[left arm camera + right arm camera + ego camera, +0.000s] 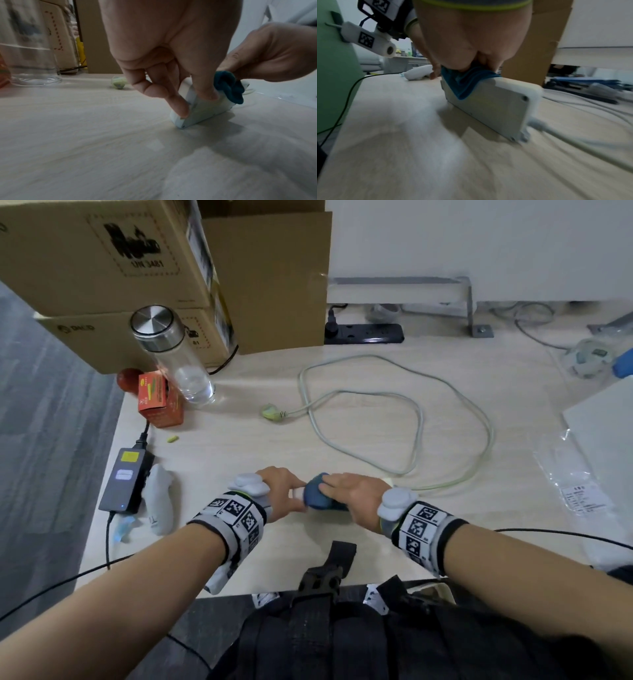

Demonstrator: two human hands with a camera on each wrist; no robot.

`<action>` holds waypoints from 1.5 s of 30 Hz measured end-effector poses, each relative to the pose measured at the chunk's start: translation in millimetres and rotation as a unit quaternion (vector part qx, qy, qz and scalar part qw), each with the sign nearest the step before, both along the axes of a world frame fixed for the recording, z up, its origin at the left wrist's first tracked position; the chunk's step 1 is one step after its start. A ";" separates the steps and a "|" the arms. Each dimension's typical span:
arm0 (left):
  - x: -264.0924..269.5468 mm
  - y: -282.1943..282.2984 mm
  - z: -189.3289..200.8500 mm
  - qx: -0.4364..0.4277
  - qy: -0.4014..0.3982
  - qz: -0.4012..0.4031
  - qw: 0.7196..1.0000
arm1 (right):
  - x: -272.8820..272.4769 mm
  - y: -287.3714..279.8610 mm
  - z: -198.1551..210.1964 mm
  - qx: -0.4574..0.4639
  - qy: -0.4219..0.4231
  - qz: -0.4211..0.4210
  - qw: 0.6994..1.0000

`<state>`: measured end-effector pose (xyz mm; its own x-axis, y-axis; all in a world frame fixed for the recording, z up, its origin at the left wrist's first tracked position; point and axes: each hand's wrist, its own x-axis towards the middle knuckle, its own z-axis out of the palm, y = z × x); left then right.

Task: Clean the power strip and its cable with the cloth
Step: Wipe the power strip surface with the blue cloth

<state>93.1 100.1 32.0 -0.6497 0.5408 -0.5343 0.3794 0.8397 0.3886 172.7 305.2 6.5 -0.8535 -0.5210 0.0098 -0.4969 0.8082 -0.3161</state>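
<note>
Standing on its long edge near the front of the pale wooden desk [445,364], the white power strip [489,106] is the thing both hands meet on. The left hand [279,491] pinches one end of it, thumb [205,89] on the near face and fingers [178,106] curled down the far face. The right hand [356,491] grips a bunched blue cloth [229,86] and presses it onto the strip's top edge and down its flat back, fingers closed round the fabric.

From the strip's right end the pale cable [419,419] leaves along the desk, runs away from the strip in wide loops, and ends at a greenish plug [271,410] lying farther back. Left of the strip, by the desk's edge, lie a white handheld controller [159,501] and a black power adapter [126,481]. Farther back on that side stand an orange carton [159,402] and a clear bottle with a steel cap [171,354], with cardboard boxes [102,268] behind them. Straight beyond the cable loops, a black power strip [364,333] lies against the wall. To the strip's right rests a clear plastic bag [572,484].
</note>
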 end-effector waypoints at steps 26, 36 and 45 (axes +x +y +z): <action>14.1 -9.8 -50.9 0.051 0.090 -0.053 0.993 | 31.2 51.4 -18.8 0.004 -0.099 -0.148 0.984; -15.7 10.9 -47.3 -0.022 -0.033 0.072 0.997 | 27.1 65.2 -18.1 -0.037 -0.119 -0.268 0.955; -7.0 13.2 -37.0 0.070 0.060 0.089 0.992 | 5.3 67.4 15.4 -0.121 -0.115 -0.404 0.899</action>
